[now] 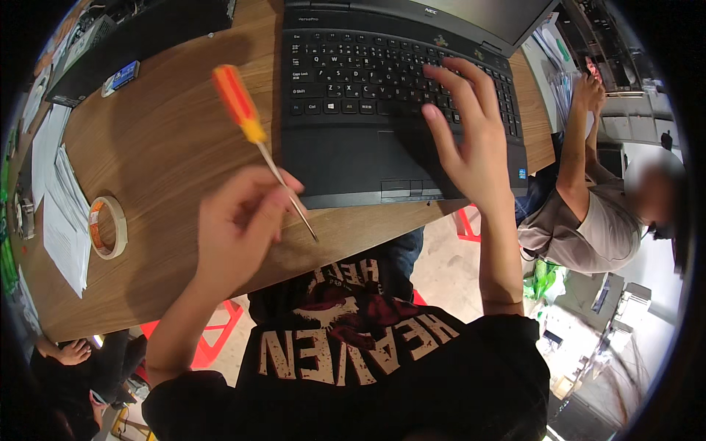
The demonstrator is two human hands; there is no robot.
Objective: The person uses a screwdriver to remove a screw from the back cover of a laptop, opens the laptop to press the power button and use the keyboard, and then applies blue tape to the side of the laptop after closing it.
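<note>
The left hand (239, 224) is closed on the thin metal shaft of a screwdriver (250, 125), seemingly pinched between thumb and fingers; its orange and yellow handle stands up ahead of that hand, and the tip slants down to its right, just in front of the laptop (331, 162). The right hand (474, 140) is apart from the left, open and spread over the right part of the keyboard (353, 77); whether its fingertips touch the keys, I cannot tell. A roll of tape (122, 224) and some papers (62, 213) lie left of the left hand on the wooden surface (162, 140).

For good work at the keys, I judge that the right hand needs a light touch, with its wrist clear of the touchpad. The left does best holding the metal tip away from the laptop. A grip this far down the shaft looks loose for turning; the handle would give better control.
</note>
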